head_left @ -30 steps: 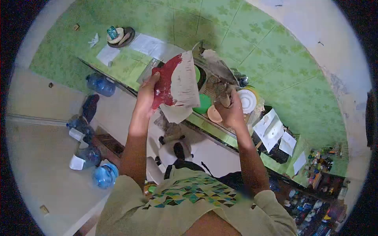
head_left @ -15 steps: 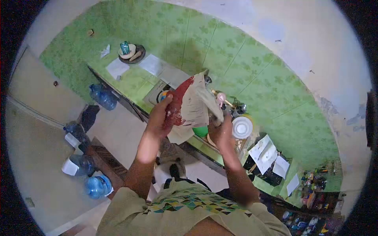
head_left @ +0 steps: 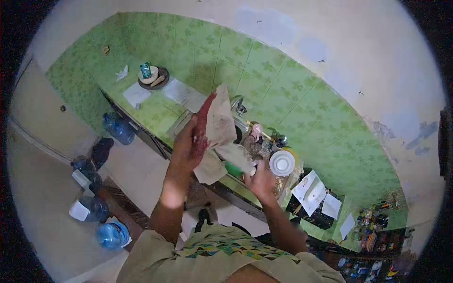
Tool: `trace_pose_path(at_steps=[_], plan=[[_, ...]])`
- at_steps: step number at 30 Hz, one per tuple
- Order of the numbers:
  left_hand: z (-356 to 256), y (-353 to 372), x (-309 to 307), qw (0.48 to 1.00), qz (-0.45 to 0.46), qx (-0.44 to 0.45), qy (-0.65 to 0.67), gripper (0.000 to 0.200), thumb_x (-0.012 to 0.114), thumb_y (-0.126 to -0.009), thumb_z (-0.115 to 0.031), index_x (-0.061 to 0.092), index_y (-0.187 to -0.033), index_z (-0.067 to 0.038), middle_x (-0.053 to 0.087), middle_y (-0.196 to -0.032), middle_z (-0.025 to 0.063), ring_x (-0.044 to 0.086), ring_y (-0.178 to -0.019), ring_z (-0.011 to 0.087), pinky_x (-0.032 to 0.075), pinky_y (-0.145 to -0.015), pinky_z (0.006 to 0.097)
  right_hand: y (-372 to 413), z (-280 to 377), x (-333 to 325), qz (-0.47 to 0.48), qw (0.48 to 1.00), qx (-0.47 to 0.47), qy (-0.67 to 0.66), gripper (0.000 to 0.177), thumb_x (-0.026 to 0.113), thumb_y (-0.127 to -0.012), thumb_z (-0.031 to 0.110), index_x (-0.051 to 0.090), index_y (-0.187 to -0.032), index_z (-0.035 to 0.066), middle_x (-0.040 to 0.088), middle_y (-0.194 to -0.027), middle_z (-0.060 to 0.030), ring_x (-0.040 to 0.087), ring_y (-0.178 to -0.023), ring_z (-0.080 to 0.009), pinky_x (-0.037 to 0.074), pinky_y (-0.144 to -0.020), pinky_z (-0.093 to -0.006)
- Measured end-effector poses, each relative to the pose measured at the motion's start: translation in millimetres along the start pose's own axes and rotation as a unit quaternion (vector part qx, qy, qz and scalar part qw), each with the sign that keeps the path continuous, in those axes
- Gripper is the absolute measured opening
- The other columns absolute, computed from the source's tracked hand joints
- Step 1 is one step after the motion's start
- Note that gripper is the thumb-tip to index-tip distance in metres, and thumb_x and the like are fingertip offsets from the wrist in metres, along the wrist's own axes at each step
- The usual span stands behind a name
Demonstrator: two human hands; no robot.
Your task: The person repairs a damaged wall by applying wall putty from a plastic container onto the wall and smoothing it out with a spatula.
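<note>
My left hand (head_left: 188,146) is closed on the red side of a creased beige sheet (head_left: 222,119), held up over the counter's sink area. The red part (head_left: 201,125) is dark and uneven, with a ragged border. Lower down, my right hand (head_left: 260,180) pinches the end of a pale flap (head_left: 236,157) that stretches down from the sheet. Beneath them a second beige piece (head_left: 209,168) hangs at the counter's front edge, and a green bowl-like item (head_left: 234,170) shows partly behind the flap. A faucet (head_left: 239,105) stands behind the sheet.
White plates (head_left: 282,163) and other dishes crowd the counter right of my right hand. Papers cover a black stove-like unit (head_left: 310,195) farther right. A stone mortar (head_left: 154,78) with a bowl stands at the far left. Blue water jugs (head_left: 113,233) line the left floor.
My right hand has moved down and drawn the flap away from the main sheet. The sheet has turned more edge-on and sits farther left, and the faucet now shows.
</note>
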State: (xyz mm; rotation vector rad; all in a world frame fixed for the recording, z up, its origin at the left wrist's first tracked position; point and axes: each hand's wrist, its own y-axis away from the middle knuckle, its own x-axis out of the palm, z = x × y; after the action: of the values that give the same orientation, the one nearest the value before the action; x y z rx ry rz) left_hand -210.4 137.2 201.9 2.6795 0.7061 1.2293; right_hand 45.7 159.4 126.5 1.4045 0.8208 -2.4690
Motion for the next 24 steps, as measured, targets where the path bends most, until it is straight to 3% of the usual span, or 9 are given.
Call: trace_pose_path(at_steps=[4, 5, 8, 10, 12, 16, 20, 22, 24], plan=[[-29, 9, -1, 0.996, 0.042, 0.077, -0.016, 0.026, 0.045, -0.098, -0.035, 0.053, -0.101, -0.010, 0.054, -0.072, -0.0024, 0.053, -0.056, 0.0141, 0.052, -0.059, 0.0363, 31, -32, 34, 0.031, 0.992, 0.088, -0.085, 0.043, 0.067, -0.074, 0.012, 0.045, -0.109, 0.002, 0.056, -0.089, -0.0162, 0.057, -0.081, -0.0332, 0.045, -0.077, -0.0419], [-23, -5, -33, 0.990, 0.111, 0.091, 0.003, 0.032, 0.045, -0.099, -0.029, 0.051, -0.116, -0.003, 0.062, -0.101, 0.0070, 0.063, -0.085, 0.0170, 0.054, -0.075, 0.0357, 34, -39, 40, 0.015, 0.994, 0.066, -0.088, 0.043, 0.068, -0.073, 0.011, 0.046, -0.108, 0.003, 0.056, -0.089, -0.0154, 0.056, -0.082, -0.0320, 0.045, -0.078, -0.0409], [-21, -3, -57, 0.992, 0.020, 0.125, -0.002, 0.031, 0.044, -0.100, -0.027, 0.051, -0.116, -0.001, 0.063, -0.103, 0.0077, 0.063, -0.088, 0.0167, 0.054, -0.076, 0.0333, 58, -83, 87, -0.039, 0.996, -0.012, -0.078, 0.042, 0.073, -0.066, 0.023, 0.056, -0.098, 0.001, 0.060, -0.081, -0.0176, 0.057, -0.079, -0.0388, 0.043, -0.072, -0.0494], [-7, -5, -96, 0.991, 0.003, 0.133, -0.012, 0.030, 0.043, -0.100, -0.025, 0.051, -0.116, -0.002, 0.063, -0.103, 0.0078, 0.063, -0.089, 0.0163, 0.052, -0.080, 0.0325, 86, -106, 114, 0.206, 0.937, 0.232, -0.161, 0.042, 0.071, -0.070, 0.022, 0.057, -0.102, -0.002, 0.062, -0.089, -0.0196, 0.060, -0.083, -0.0344, 0.046, -0.073, -0.0464], [6, -7, -121, 0.991, -0.031, 0.129, -0.010, 0.032, 0.047, -0.098, -0.029, 0.049, -0.118, -0.004, 0.059, -0.102, 0.0078, 0.061, -0.089, 0.0209, 0.053, -0.082, 0.0390, 84, -87, 105, 0.185, 0.972, 0.140, -0.038, 0.037, 0.067, -0.075, 0.019, 0.058, -0.102, -0.005, 0.064, -0.090, -0.0194, 0.062, -0.080, -0.0274, 0.048, -0.069, -0.0412], [27, 10, -151, 0.985, -0.088, 0.117, 0.095, 0.039, 0.048, -0.098, -0.030, 0.047, -0.126, -0.003, 0.059, -0.112, 0.0082, 0.059, -0.102, 0.0204, 0.047, -0.093, 0.0381, 80, -99, 153, 0.426, 0.799, 0.362, -0.224, 0.038, 0.065, -0.075, 0.021, 0.058, -0.103, -0.004, 0.063, -0.081, -0.0146, 0.060, -0.072, -0.0191, 0.048, -0.065, -0.0370], [49, 18, -199, 0.970, -0.182, 0.088, 0.133, 0.033, 0.051, -0.097, -0.026, 0.049, -0.125, -0.007, 0.060, -0.116, 0.0073, 0.062, -0.100, 0.0201, 0.056, -0.078, 0.0329, 94, -150, 248, 0.519, 0.757, 0.321, -0.233, 0.026, 0.063, -0.076, 0.028, 0.064, -0.085, 0.003, 0.061, -0.072, -0.0094, 0.059, -0.068, -0.0187, 0.047, -0.063, -0.0363], [61, 20, -225, 0.972, -0.173, 0.089, 0.129, 0.034, 0.054, -0.096, -0.025, 0.050, -0.125, -0.008, 0.061, -0.116, 0.0068, 0.062, -0.100, 0.0199, 0.054, -0.083, 0.0342, 126, -217, 339, 0.410, 0.869, -0.262, 0.087, 0.029, 0.063, -0.076, 0.032, 0.065, -0.083, 0.004, 0.060, -0.067, -0.0082, 0.060, -0.065, -0.0199, 0.048, -0.060, -0.0365], [73, 27, -247, 0.972, -0.163, 0.103, 0.136, 0.033, 0.055, -0.095, -0.024, 0.052, -0.123, -0.009, 0.061, -0.117, 0.0069, 0.062, -0.102, 0.0197, 0.052, -0.089, 0.0375, 98, -185, 328, 0.450, 0.876, -0.170, 0.037, 0.031, 0.063, -0.077, 0.032, 0.064, -0.090, 0.004, 0.060, -0.068, -0.0086, 0.060, -0.064, -0.0199, 0.048, -0.058, -0.0365]])
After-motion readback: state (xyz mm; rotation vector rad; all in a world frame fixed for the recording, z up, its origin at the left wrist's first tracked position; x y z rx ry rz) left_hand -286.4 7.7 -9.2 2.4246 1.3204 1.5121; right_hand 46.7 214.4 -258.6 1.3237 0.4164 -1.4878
